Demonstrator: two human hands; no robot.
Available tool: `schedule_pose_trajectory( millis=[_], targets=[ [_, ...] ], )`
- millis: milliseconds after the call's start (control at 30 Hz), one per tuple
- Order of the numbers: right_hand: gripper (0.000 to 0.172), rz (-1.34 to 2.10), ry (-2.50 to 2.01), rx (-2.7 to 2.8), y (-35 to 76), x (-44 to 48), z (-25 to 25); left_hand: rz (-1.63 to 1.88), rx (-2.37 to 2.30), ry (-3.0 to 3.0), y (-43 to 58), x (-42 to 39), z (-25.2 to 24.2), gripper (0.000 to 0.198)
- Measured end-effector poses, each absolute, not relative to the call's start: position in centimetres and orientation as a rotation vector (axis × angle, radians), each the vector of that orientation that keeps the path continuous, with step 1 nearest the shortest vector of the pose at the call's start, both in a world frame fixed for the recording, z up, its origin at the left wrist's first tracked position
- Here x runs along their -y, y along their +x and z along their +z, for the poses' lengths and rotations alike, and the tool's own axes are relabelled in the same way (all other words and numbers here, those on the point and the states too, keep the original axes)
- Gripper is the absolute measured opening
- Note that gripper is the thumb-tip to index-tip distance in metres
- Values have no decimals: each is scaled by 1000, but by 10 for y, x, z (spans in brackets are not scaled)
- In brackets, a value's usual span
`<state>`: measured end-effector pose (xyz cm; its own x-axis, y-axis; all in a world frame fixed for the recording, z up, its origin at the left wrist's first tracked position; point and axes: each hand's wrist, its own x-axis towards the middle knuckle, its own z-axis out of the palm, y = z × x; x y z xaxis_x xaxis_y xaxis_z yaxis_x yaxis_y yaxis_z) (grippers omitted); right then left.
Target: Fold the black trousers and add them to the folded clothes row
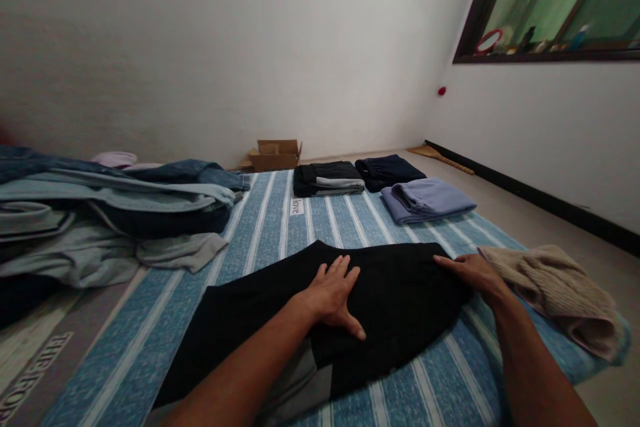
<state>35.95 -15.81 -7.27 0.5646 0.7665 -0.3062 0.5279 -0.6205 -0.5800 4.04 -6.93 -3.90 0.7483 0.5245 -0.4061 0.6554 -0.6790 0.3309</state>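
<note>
Toward the bed's (267, 233) right edge the garment (393, 290) is laid, left hand (333, 295) splayed midway, right hand (475, 273) at its end, grip unclear.

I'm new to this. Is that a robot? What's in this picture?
No robot: these are a person's left hand and right hand, both bare. The single picture comes from a camera on that person's head, looking forward and down. On a blue striped sheet lies a black garment with grey parts. The left hand rests spread on it; the right hand touches its end, though its grip is unclear. Farther back lie a dark folded bundle, a navy one and a lilac one. A clothes heap lies left, a tan cloth right.
</note>
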Motion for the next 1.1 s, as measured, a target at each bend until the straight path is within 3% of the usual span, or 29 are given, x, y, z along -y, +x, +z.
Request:
schedule_pose_trajectory(
  millis=[433,633,900,1100],
  targets=[
    [40,850,-2012,931,334,178,-48,-448,-824,2539,46,48,-32,120],
    [38,631,-1985,945,311,186,-16,-519,-852,2534,52,47,-36,125],
    [37,389,-1984,1161,245,188,38,-360,-842,2550,44,48,-40,124],
    [24,-35,-2131,1329,185,174,69,-126,-777,2418,34,41,-37,106]
  ],
)
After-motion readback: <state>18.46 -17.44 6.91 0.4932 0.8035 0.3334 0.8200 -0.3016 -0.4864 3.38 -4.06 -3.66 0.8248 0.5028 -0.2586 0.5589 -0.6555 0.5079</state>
